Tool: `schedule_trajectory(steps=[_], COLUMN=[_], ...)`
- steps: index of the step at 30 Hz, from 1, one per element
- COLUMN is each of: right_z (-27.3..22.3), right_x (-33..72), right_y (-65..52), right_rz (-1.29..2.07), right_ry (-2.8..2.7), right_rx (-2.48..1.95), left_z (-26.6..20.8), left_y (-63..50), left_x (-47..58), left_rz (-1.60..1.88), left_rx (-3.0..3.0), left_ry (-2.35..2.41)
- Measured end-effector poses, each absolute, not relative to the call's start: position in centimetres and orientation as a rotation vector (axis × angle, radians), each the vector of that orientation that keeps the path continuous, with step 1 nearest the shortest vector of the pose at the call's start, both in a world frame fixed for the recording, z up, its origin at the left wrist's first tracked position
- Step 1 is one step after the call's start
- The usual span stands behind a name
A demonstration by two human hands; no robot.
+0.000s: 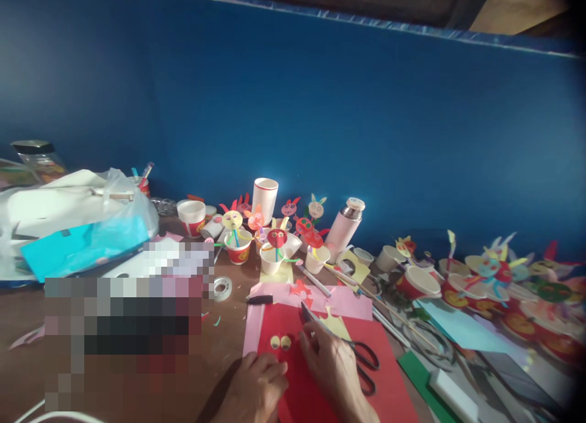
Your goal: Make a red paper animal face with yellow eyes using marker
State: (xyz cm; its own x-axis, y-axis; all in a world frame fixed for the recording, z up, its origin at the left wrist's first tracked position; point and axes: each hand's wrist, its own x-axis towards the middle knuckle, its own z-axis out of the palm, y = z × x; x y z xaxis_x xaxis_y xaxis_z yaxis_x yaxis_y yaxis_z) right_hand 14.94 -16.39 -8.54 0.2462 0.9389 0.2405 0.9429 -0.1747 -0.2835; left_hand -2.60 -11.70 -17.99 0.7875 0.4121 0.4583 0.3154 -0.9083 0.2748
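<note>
A sheet of red paper (384, 356) lies in front of me, over pink paper (359, 307). Two yellow paper eyes with dark pupils (280, 342) sit on the red sheet between my hands. My left hand (260, 383) rests at the sheet's left side, just below the eyes, its fingers curled together; anything inside them is hidden. Right of the eyes, my right hand (332, 359) is bent down with its fingertips close together at the paper. Black-handled scissors (366, 365) pass behind this hand, blades pointing up and left; whether the fingers touch them is unclear.
A black pen (260, 300) and red paper scraps (302, 292) lie above the sheet. Farther back stand paper cups with paper figures (238, 247) and a pink thermos (343, 231). A tape roll (223, 289) is left; a white box (453, 395) and more cups (419, 282) are right.
</note>
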Motion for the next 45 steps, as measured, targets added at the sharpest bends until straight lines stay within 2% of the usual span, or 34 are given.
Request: schedule_trajectory(steps=[5, 11, 18, 27, 31, 34, 40, 45], right_z=[-8.1, -7.3, -8.8, -8.7, -8.8, -9.1, -9.2, -8.7], right_x=[16.1, 18.5, 21.0, 21.3, 21.6, 21.8, 21.8, 21.7], right_y=[-16.7, -15.8, -16.0, -16.9, -16.9, -17.0, -16.9, -16.8], right_rz=[-0.26, -0.374, -0.306, -0.168, -0.156, -0.179, -0.082, -0.026], right_ry=[-1.682, -1.713, -1.704, -1.707, -1.678, -1.665, -1.666, -1.673], right_rx=[-2.12, -2.051, -1.98, -1.946, -1.987, -2.012, -2.033, -2.031], left_z=[-16.8, -15.3, -16.8, -16.2, -16.5, -17.0, -18.6, -19.8], left_y=[-11.4, -10.6, -10.3, -10.9, -10.7, -10.2, -9.2, -9.0], left_x=[-2.0, -0.9, -0.1, 0.3, 0.3, 0.0, 0.4, 0.8], left_rz=[0.672, 0.527, 0.311, 0.179, 0.354, 0.718, 1.227, 1.311], left_rx=[2.875, 2.926, 2.953, 2.965, 3.026, 3.055, 2.913, 2.791], left_ry=[0.615, 0.533, 0.564, 0.622, 0.606, 0.542, 0.519, 0.506])
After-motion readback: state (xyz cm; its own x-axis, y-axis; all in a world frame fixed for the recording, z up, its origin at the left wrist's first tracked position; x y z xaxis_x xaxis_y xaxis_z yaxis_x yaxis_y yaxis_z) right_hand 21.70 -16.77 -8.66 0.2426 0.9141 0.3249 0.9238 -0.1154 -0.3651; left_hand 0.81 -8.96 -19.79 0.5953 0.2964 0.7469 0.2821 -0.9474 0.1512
